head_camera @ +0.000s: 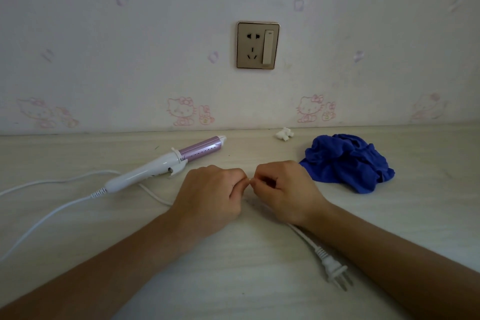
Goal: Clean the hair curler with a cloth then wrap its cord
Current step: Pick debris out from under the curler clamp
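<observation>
1. The left hand and the right hand lay knuckles up on the counter, and their fingertips met in the middle.
2. The fingers of both hands were curled in, and their tips pinched a small pale bit between them. Whether that bit belonged to the cord could not be told.
3. The hair curler lay flat on the counter to the left of the fingers and a little beyond them. Its white handle pointed left and toward the person, and its pink barrel pointed away to the right. No hand touched it.
4. The cord ran loose from the handle, looped off to the left, and passed under the left hand. It came out from under the right wrist.
5. The plug lay on the counter on the near side of the fingers, to the right, just beside the right forearm.
6. The blue cloth sat bunched up to the right of the fingers, just beside the right hand.
7. A small white crumpled lump lay beyond the fingers, at the foot of the wall.
8. A wall socket was set in the wall straight beyond the fingers, high above the counter.
</observation>
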The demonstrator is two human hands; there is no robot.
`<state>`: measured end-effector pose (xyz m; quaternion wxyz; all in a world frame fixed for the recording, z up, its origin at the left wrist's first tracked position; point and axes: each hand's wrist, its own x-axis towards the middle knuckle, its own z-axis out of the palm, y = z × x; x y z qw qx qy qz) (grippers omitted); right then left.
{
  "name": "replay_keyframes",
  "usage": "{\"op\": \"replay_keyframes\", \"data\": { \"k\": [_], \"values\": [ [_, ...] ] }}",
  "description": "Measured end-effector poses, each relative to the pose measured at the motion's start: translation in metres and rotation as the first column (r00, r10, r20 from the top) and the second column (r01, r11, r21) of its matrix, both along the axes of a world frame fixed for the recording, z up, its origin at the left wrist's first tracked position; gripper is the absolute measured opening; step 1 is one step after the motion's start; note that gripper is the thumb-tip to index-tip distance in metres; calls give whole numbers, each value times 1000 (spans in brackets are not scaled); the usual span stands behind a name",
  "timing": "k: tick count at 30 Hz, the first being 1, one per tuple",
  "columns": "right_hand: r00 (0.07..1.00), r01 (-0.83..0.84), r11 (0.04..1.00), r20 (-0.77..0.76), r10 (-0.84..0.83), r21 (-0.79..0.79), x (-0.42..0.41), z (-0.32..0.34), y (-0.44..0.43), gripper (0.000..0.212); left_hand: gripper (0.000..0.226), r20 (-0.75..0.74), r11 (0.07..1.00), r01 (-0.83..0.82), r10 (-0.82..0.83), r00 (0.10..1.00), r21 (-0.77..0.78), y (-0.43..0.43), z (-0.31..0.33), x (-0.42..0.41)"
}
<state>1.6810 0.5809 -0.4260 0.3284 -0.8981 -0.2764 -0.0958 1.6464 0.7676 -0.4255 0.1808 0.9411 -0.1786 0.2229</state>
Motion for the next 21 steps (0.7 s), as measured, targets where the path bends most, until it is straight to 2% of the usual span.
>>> {"op": "replay_keyframes", "data": {
  "k": [3,6,10,12,15,17,19,21],
  "values": [
    [985,-124,984,-104,137,125,2,2,-3,17,26,-12,998,65,-65,998,20,8,3,1],
    [982,-130,979,-114,149,158,5,-3,-2,14,29,-13,990,121,-120,993,72,16,8,2],
    [992,-61,982,-95,79,181,11,-7,-3,14,28,51,999,43,-42,998,-30,42,18,4],
    [995,-35,977,-86,55,212,14,-9,-3,16,34,64,999,-49,50,997,-22,69,20,11],
    [994,-23,974,-97,46,225,21,-10,5,22,63,-144,967,-238,249,958,94,107,21,19],
    [993,-28,975,-105,52,218,29,-8,13,22,75,-272,942,-292,329,905,166,117,19,22],
    [992,-17,971,-114,45,239,36,-5,23,22,68,-315,932,-319,359,879,171,118,19,25],
    [993,-18,968,-112,47,251,42,-4,29,26,57,-348,933,-347,357,867,93,115,20,25]
  ]
}}
